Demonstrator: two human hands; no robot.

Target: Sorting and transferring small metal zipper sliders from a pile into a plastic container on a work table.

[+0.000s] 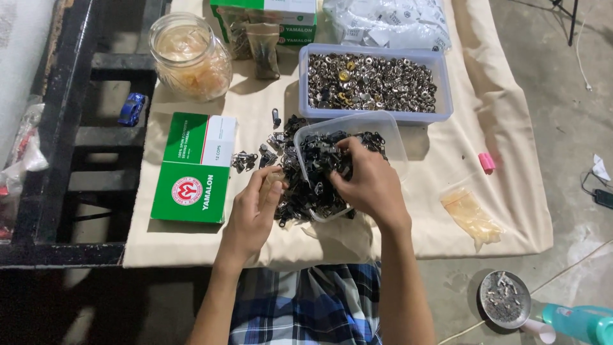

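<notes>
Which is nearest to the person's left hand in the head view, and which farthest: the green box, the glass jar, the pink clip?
From the left hand:
1. Green box, just to its left.
2. Glass jar, beyond the box, at the far left of the cloth.
3. Pink clip, across on the right side.

A flat green-and-white box (193,167) lay on the cloth's left side. A second green-and-white box (265,19) stood at the far edge, beside a clear bag of white packets (386,22).
</notes>
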